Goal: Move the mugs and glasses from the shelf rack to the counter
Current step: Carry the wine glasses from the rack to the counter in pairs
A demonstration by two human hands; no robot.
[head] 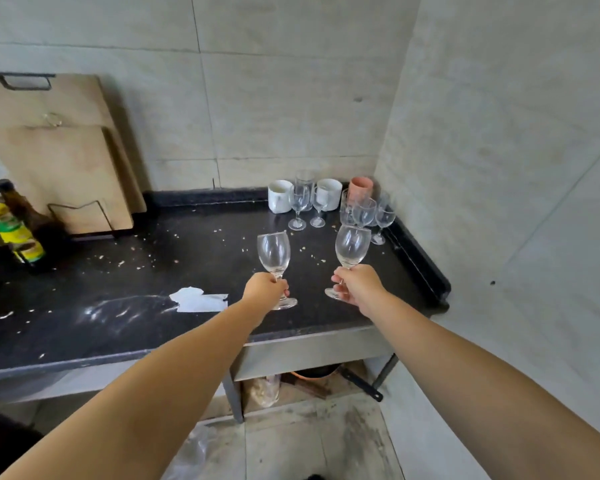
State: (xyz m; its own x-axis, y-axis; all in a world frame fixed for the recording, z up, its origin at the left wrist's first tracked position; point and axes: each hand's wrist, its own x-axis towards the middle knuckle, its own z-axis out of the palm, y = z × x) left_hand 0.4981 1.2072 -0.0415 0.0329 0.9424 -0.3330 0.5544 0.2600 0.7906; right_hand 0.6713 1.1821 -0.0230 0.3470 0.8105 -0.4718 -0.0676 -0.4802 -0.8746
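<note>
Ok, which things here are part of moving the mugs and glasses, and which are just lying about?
Part of the job:
- wine glass held by its stem in left hand
- wine glass held in right hand
- stemmed glasses, white mugs and pink mug grouped in the corner
- black counter

Just lying about:
- cutting boards
- sauce bottles
- torn paper

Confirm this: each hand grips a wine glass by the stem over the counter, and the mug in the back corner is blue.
Not quite. The head view shows the corner mug is pink, not blue. The rest holds: left hand and right hand each grip a stem.
</note>
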